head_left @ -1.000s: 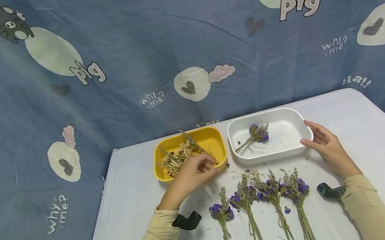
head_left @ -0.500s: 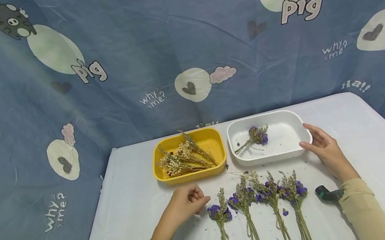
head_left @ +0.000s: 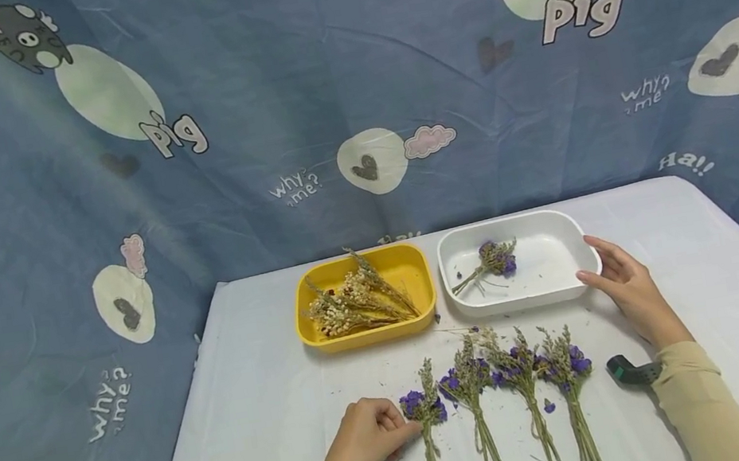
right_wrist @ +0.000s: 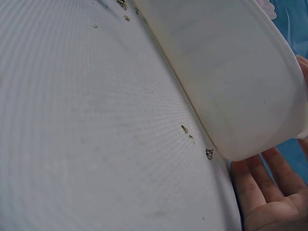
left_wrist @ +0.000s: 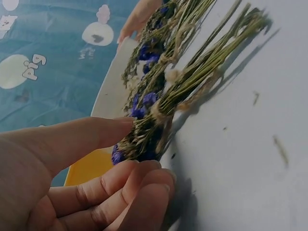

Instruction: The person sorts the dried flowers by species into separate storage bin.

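My left hand is at the leftmost of several tied bunches of dried purple flowers lying on the table. In the left wrist view, that dried flower bunch lies between the thumb and the bent fingers, with a gap between thumb and fingertips. My right hand holds the right end of a white tray, thumb at its front corner and fingers along its side. In the right wrist view, the fingers lie against the outside of the tray's wall. One purple bunch lies inside the tray.
A yellow tray left of the white one holds bunches of small cream dried flowers. More purple bunches lie in a row to the right of my left hand. Plant crumbs dot the white table; a patterned blue curtain hangs behind.
My left hand has come away from the yellow tray, toward me and then right to the leftmost purple bunch. The right hand has stayed at the white tray.
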`<action>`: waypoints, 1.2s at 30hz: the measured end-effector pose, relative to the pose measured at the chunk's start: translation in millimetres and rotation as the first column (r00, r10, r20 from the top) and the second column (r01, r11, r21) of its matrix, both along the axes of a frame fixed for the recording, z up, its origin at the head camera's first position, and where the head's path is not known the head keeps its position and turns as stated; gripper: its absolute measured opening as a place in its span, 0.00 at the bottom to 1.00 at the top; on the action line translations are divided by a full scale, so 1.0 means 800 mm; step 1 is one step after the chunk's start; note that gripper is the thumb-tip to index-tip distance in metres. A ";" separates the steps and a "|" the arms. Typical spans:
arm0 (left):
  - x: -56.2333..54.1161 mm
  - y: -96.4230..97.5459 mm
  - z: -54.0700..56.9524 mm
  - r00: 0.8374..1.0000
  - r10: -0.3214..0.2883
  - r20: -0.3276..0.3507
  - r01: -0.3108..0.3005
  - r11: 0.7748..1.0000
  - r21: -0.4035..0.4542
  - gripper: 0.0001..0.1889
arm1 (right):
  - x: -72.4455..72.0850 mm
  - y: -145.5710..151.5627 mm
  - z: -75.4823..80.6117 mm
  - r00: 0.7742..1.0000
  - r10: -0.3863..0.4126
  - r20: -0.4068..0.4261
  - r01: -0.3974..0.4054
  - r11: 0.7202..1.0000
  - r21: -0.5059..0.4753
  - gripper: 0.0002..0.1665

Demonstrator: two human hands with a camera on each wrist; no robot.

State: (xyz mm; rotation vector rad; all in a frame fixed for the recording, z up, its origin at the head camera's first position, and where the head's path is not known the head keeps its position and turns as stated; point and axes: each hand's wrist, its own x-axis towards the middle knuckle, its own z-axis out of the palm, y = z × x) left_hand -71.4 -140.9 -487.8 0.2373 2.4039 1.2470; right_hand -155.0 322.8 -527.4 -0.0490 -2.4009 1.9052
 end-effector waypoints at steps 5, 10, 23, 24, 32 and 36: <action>0.004 0.005 -0.008 0.999 0.016 0.046 -0.018 0.999 0.027 0.15 | 0.000 0.000 0.000 1.000 -0.007 0.004 0.007 1.000 0.013 0.47; 0.007 0.008 -0.011 0.998 0.022 0.050 -0.024 0.999 0.044 0.14 | -0.001 -0.002 0.002 1.000 -0.007 0.004 0.007 1.000 0.022 0.47; 0.011 0.020 -0.019 0.992 0.002 0.126 -0.020 0.990 0.141 0.10 | 0.000 -0.001 0.003 1.000 -0.009 0.003 0.008 1.000 0.020 0.47; 0.011 0.020 -0.019 0.992 0.001 0.130 -0.021 0.989 0.148 0.09 | 0.001 -0.001 0.003 1.000 -0.009 0.002 0.009 1.000 0.020 0.47; 0.012 0.017 -0.015 0.988 -0.004 0.153 -0.027 0.980 0.197 0.08 | 0.001 -0.002 0.004 1.000 -0.012 0.004 0.012 1.000 0.027 0.47; 0.011 0.015 -0.011 0.989 -0.004 0.146 -0.028 0.975 0.219 0.08 | 0.002 -0.003 0.005 1.000 -0.015 0.010 0.014 0.999 0.030 0.47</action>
